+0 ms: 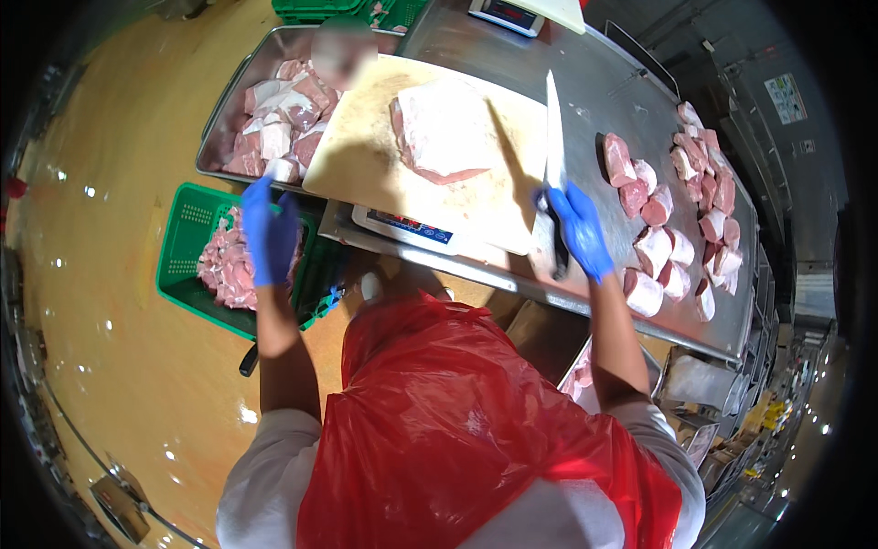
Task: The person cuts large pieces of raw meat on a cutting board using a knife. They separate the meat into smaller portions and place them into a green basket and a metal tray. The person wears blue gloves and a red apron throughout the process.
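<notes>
My right hand (580, 225), in a blue glove, is closed around the black handle of a long knife (554, 137). Its blade points away from me beside the right edge of a cream cutting board (357, 151). A large slab of raw meat with a white fat layer (445, 126) lies on the board. My left hand (271, 233), also gloved in blue, hovers over a green crate (176, 247) of small meat pieces (229, 265). Its thumb and fingers are apart, with nothing seen between them. The fingertips are close to the corner of a metal tray (219, 119) holding meat chunks (293, 102).
A scale (412, 229) shows under the board's near edge, on the steel table (585, 119). Cut meat pieces (658, 261) lie in groups at the right. Another scale (505, 16) and green crates (306, 9) stand at the far side. A meat container (581, 375) sits below the table.
</notes>
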Available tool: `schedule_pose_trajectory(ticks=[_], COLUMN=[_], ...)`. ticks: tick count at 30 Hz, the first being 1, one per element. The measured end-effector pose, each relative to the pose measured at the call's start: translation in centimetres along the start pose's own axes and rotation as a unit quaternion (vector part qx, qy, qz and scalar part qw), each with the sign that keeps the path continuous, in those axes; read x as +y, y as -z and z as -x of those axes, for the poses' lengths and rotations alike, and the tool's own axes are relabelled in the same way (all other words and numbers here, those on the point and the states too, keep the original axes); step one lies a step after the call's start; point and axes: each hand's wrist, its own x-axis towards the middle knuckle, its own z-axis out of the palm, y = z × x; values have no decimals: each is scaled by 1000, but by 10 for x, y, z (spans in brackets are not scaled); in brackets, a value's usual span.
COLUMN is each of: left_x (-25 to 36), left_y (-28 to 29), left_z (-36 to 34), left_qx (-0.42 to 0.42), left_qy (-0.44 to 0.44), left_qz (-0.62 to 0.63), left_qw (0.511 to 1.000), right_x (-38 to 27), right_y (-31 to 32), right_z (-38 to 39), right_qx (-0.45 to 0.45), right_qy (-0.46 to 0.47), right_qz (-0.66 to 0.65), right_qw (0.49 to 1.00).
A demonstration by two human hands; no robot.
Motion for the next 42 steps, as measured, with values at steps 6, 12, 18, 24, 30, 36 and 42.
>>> schedule_pose_trajectory(ticks=[6, 12, 18, 24, 30, 36, 42], left_x=[140, 119, 128, 190, 185, 169, 131], left_y=[-88, -108, -61, -52, -60, -72, -46], left_z=[-90, -131, -29, 7, 17, 37, 44], left_qx=[-251, -352, -85, -64, -51, -5, -20], left_qy=[0, 17, 135, 243, 241, 216, 299], left_qz=[436, 485, 355, 345, 300, 292, 288], left_qw=[864, 800, 921, 905, 922, 932, 909], right_x=[-25, -53, -51, -79, -98, -19, -15], right_y=[-75, -82, -59, -94, -98, -41, 17], right_z=[-72, -6, 21, -22, -31, -6, 25], right_qx=[-23, -138, -32, -26, -110, -123, -129], right_qy=[18, -23, 15, 265, 240, 251, 235], right_qz=[-258, -407, 1, 208, 290, 408, 472], right_qw=[966, 902, 999, 941, 920, 869, 840])
